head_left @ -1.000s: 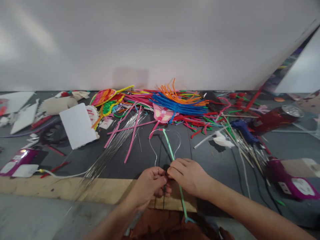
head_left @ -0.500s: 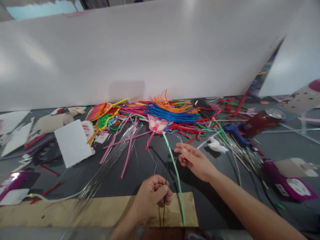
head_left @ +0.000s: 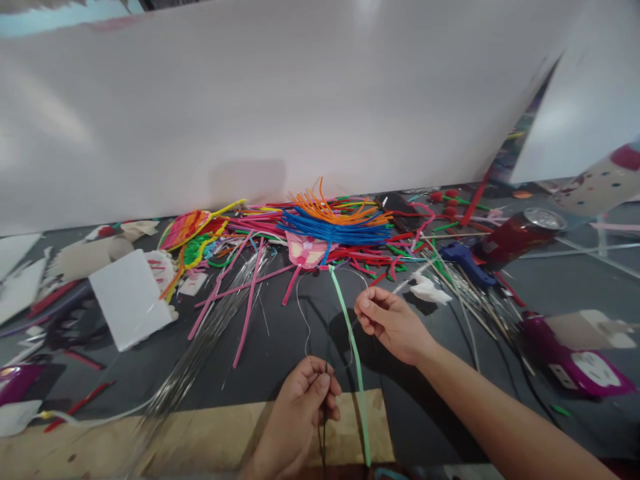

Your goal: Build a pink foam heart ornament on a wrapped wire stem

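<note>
My left hand (head_left: 305,403), low in the middle, is closed in a pinch on a thin dark strand (head_left: 324,440) hanging below its fingers. One side of a thin silvery wire (head_left: 304,320) curves down to these fingers; whether they grip it too is unclear. Farther up, my right hand (head_left: 395,323) pinches the wire's other side between thumb and forefinger. Between the hands a pale green pipe cleaner (head_left: 353,347) runs toward me. Its far end is by a pink and cream butterfly-like piece (head_left: 306,252), which touches a bundle of blue pipe cleaners (head_left: 335,230).
Loose silvery wires (head_left: 210,347) and a white card (head_left: 131,300) lie left. Rightward are a blue glue gun (head_left: 467,262), a red can (head_left: 520,237) and a purple power strip (head_left: 575,360). Cardboard (head_left: 200,433) lines the front edge; a white panel (head_left: 300,100) stands behind.
The fingers of my right hand have drawn together into a pinch on the wire. My left hand keeps its hold, almost in place. The view has shifted slightly.
</note>
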Demonstrator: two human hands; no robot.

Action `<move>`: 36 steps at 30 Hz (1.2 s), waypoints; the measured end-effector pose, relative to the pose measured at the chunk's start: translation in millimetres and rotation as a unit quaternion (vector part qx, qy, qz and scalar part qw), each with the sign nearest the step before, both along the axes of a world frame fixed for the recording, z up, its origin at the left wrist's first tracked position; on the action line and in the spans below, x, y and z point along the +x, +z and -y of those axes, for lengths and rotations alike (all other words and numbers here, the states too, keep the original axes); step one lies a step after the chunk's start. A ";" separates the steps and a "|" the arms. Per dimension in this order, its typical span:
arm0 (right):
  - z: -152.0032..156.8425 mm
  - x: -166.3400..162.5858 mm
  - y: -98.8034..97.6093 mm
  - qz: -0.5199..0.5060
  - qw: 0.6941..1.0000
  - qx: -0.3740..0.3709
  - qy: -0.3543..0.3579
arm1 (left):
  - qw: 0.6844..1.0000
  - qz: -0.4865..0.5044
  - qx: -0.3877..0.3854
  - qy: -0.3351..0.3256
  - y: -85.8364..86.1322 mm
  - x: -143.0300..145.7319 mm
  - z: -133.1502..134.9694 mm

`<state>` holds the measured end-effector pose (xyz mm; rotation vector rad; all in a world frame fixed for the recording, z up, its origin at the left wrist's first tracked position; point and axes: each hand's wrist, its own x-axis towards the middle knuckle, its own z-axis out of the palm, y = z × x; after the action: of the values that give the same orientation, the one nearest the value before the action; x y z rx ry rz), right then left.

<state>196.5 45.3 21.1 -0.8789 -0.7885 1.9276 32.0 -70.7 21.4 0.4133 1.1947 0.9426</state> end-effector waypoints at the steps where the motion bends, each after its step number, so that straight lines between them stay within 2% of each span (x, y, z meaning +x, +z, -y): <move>1: 0.2 0.1 -0.3 0.001 1.000 0.000 0.001 | 1.000 0.011 -0.006 0.014 0.7 1.7 0.5; 7: 1.3 1.5 -0.5 -0.010 1.000 0.011 -0.001 | 0.999 0.018 -0.017 0.041 3.8 5.8 2.3; 26: 1.1 7.6 -1.4 -0.025 0.999 0.014 0.024 | 0.999 0.000 -0.007 0.038 4.3 3.8 1.8; 31: 6.7 4.5 -4.9 -0.004 0.995 -0.011 0.104 | 0.999 -0.004 -0.002 0.047 4.1 4.1 0.0; 36: 13.2 2.0 -8.7 0.035 0.981 0.007 0.191 | 0.999 0.008 0.009 0.053 4.8 8.7 -3.9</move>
<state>198.5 32.1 12.4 -0.8360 -1.0743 2.2275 40.7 -66.8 26.2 0.3595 1.2036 1.0470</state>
